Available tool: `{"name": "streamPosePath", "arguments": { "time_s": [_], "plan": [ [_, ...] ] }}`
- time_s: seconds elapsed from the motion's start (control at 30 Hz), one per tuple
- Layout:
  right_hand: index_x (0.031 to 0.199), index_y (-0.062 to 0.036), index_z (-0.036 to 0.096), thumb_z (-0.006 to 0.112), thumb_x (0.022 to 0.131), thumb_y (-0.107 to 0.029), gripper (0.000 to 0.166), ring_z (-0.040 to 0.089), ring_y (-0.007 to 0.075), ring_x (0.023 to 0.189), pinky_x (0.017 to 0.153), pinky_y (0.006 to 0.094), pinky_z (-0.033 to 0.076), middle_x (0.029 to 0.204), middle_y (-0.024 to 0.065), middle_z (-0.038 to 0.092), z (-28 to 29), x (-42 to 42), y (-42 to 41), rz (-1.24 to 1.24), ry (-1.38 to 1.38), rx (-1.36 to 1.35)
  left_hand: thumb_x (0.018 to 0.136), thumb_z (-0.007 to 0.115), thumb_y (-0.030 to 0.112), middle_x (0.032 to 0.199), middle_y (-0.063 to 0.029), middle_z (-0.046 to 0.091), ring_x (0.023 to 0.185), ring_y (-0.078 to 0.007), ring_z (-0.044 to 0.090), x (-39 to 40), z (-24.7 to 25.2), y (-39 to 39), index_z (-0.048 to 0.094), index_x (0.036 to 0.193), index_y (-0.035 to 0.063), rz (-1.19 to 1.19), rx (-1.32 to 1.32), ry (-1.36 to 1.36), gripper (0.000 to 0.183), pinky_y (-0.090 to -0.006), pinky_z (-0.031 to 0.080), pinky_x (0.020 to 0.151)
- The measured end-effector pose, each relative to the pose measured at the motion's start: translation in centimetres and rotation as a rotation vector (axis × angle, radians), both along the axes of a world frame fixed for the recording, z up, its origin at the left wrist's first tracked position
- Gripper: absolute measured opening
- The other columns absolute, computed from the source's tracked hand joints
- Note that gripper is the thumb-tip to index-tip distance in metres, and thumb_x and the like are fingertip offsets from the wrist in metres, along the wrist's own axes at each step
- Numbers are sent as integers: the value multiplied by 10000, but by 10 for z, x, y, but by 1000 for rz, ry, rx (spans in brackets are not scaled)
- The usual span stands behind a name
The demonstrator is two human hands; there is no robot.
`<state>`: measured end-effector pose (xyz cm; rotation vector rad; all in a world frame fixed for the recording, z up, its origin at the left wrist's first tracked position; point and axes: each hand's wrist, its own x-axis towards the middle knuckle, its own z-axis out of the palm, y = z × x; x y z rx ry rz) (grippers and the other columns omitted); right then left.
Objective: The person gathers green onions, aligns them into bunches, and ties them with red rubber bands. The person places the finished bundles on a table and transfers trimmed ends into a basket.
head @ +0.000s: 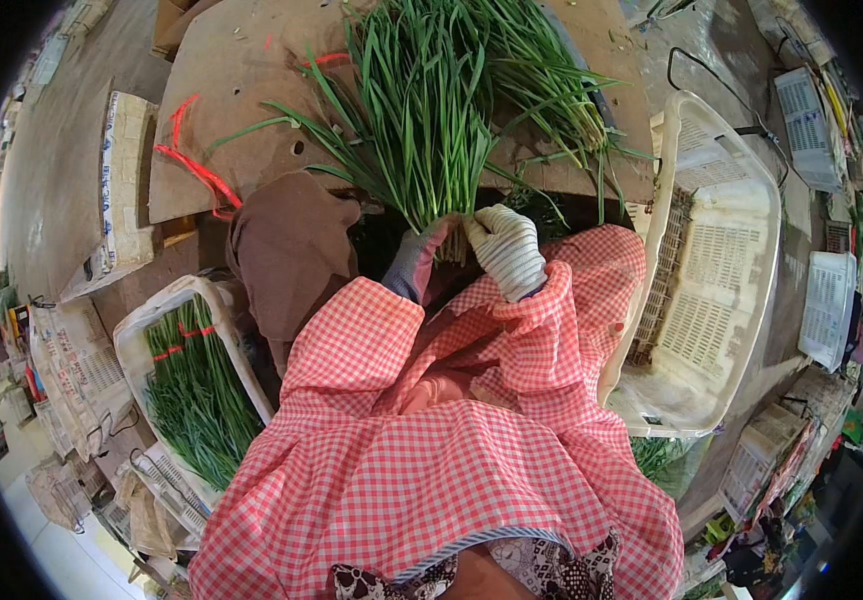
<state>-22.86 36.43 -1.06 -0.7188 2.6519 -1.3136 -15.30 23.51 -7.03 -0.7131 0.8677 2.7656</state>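
A thick bunch of garlic chives (431, 127) lies on the wooden board, its leaves away from me and its pale stem ends over the near edge. My left hand (431, 247), in a grey and pink glove, is wrapped around the lower stems. In a white ribbed glove, my right hand (505, 244) has its fingers curled in against the right side of the same stems, touching my left fingertips. What lies under the right fingers is hidden. Another pile of chives (559, 105) rests just right of the bunch.
Red ties (203, 176) lie on the left of the wooden board (251, 97). At left, a white crate (199, 289) holds chives (199, 390) bound with red bands. A large white plastic basket (716, 285) stands at right. A cardboard-like box (128, 180) is left of the board.
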Motion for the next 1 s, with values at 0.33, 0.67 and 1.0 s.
{"name": "streamPosePath", "arguments": {
  "time_s": [0.33,0.67,1.0],
  "plan": [
    [663,-1,595,692,689,-109,147,529,289,543,500,371,413,601,130,531,35,11,3,198,87,3,860,567,155,1169,-122,532,1011,-195,558,-3,-18,-2,470,1200,34,-208,-272,375,374,-298,460,863],
    [699,0,658,679,795,-227,247,469,75,474,437,247,356,580,45,594,51,-5,119,-507,-410,-194,820,637,137,933,-65,652,742,-179,616,-11,31,5,615,943,54,72,168,-156,151,-378,553,769],
    [762,11,638,669,751,-196,210,609,286,640,589,358,469,681,179,598,8,31,23,62,-286,-76,853,588,289,1152,-140,591,1001,-247,586,-8,49,-2,541,1132,36,-40,251,19,379,-436,485,880]
  ]
}}
